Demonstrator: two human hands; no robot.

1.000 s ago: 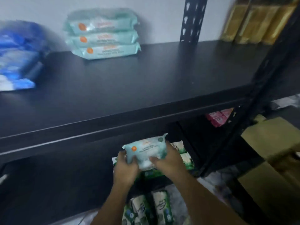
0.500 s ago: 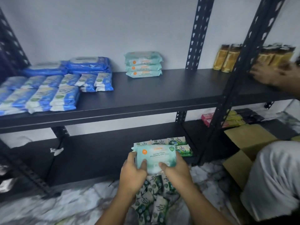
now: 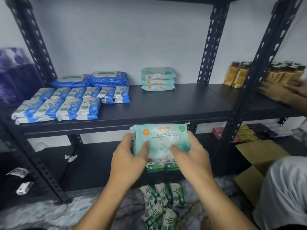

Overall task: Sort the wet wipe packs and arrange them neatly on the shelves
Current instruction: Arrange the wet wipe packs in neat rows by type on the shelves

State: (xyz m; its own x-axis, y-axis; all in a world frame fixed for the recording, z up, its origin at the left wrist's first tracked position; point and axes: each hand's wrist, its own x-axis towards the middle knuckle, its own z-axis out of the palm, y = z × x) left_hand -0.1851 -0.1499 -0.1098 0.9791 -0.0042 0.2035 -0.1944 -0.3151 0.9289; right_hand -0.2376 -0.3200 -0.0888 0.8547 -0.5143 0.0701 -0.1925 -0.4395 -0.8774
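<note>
Just changed: teal pack has come up from low by the lower shelf to the front edge of the middle shelf. A second ago it sat under that edge.
Teal pack: in the air, printed face toward the person, slightly tilted. Its top edge overlaps the middle shelf's lip in this view, and it rests on nothing.
Left hand: grips the pack's left end, thumb on the front face, fingers wrapped round the edge.
Right hand: grips the right end the same way.
Teal stack: three same-looking packs piled flat at the back of the middle shelf, well apart from the held one, bare shelf between.
Blue packs: rows on the shelf's left, bigger blue ones behind.
Green packs: loose on the floor below the hands, a few more on the lower shelf just under the held pack.
Other person's hands: at the brown bottles in the next bay to the right, cardboard box near their knee. Not in the way.
Step, my read: carry phase. Pack is picked and placement is not yet done.
Meaning for task: the lift brings it to shelf height, so it likely goes on or beside the teal stack. That needs a forward reach and a flat set-down with edges squared.
Risk: the soft pack could slump or nudge the stack askew.
Left to do: green packs unsorted, so the task looks well short of finished.
</note>
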